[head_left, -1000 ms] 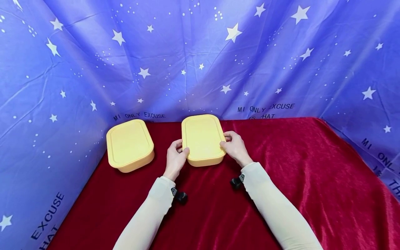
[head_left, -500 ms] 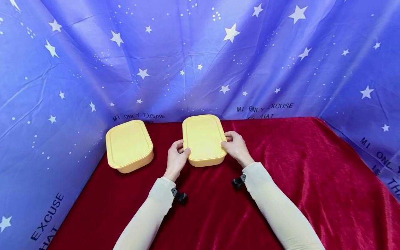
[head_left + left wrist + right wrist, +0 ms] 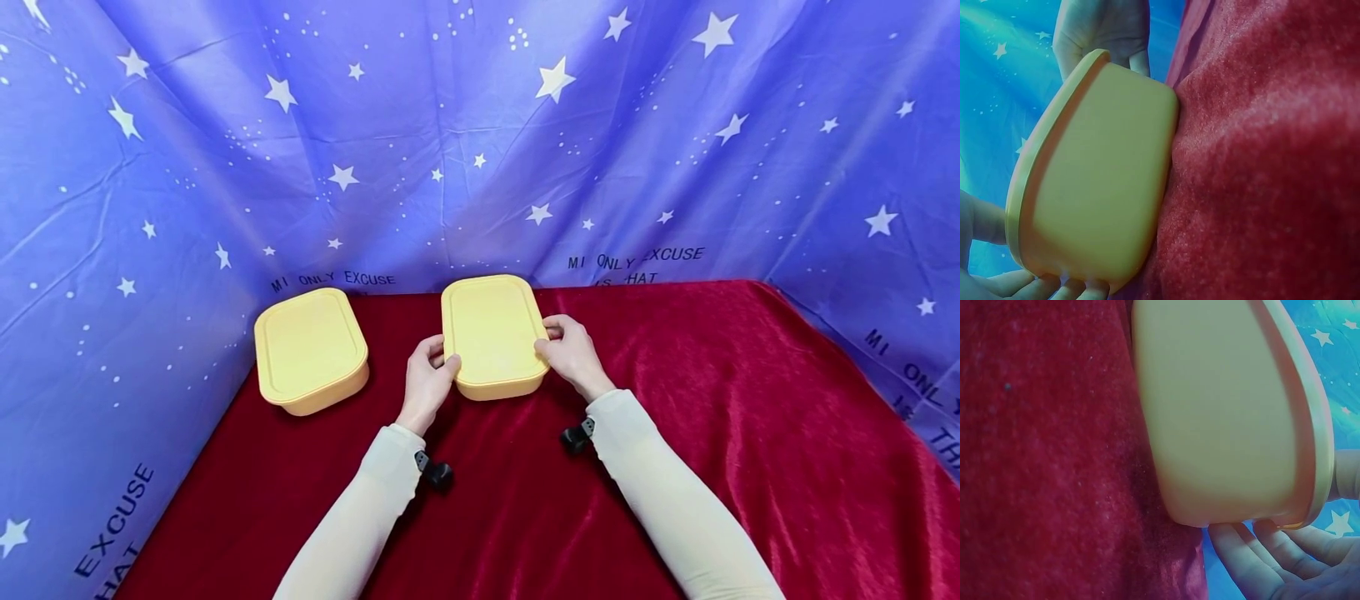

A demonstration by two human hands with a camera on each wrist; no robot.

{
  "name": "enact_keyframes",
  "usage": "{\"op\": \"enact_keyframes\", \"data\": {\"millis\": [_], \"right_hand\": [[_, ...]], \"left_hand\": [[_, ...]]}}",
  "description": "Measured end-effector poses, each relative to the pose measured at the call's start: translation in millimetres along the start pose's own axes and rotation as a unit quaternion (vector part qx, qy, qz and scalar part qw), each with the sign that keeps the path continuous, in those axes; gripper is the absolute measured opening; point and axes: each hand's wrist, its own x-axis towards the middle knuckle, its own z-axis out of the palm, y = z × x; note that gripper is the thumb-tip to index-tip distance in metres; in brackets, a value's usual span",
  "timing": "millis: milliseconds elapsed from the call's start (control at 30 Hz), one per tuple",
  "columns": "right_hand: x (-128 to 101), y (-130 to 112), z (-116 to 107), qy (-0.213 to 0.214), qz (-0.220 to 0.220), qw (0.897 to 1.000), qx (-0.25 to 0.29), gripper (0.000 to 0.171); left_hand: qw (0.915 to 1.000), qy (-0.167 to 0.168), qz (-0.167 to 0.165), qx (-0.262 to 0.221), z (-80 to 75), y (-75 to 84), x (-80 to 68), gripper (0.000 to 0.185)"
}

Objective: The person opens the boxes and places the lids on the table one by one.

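A yellow lunch box [image 3: 495, 333] with its lid on stands on the red cloth, between both hands. My left hand [image 3: 427, 379] holds its left side, the thumb at the lid's edge and the fingers along the wall. On the opposite side my right hand [image 3: 573, 354] grips it in the same manner. In the left wrist view the box's wall [image 3: 1100, 169] rests against the cloth, with fingertips touching it. The right wrist view has the right fingers [image 3: 1241, 556] against the box's side [image 3: 1222, 419]. What the box contains is hidden by the lid.
A second yellow lidded lunch box [image 3: 311, 346] stands to the left, turned slightly and apart from the held one. Red velvet cloth [image 3: 712, 400] covers the table. A blue curtain [image 3: 480, 125] with white stars hangs right behind the table and along both sides.
Both hands and the lunch box between them have shifted slightly to the right. The second lunch box stays in place, and the grip looks the same.
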Motion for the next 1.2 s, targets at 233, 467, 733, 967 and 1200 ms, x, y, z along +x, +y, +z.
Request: {"op": "enact_keyframes", "data": {"millis": [233, 467, 733, 967, 1200], "right_hand": [[-1.1, -0.7, -2.8, 0.0, -0.001, 1.0, 0.001, 0.044], [-1.2, 2.0, -4.9, 0.006, -0.006, 1.0, 0.002, 0.044], [-1.1, 4.3, -7.6, 0.014, -0.006, 1.0, 0.0, 0.044], [-2.7, 4.4, -10.5, 0.012, -0.005, 1.0, 0.004, 0.044], [-4.4, 4.1, -13.8, 0.011, -0.001, 1.0, 0.001, 0.045]], "left_hand": [[1.0, 0.004, 0.001, 0.0, 3.2, 0.2, 1.3, 0.04], [1.0, 0.004, -0.002, 0.001, 6.1, 0.9, 0.8, 0.041], [1.0, -0.006, -0.003, -0.005, 8.7, 1.7, 0.3, 0.041], [0.9999, -0.01, -0.002, -0.004, 11.4, 5.9, -1.3, 0.041], [1.0, -0.004, -0.003, -0.003, 15.0, 0.4, 1.3, 0.04]]}}
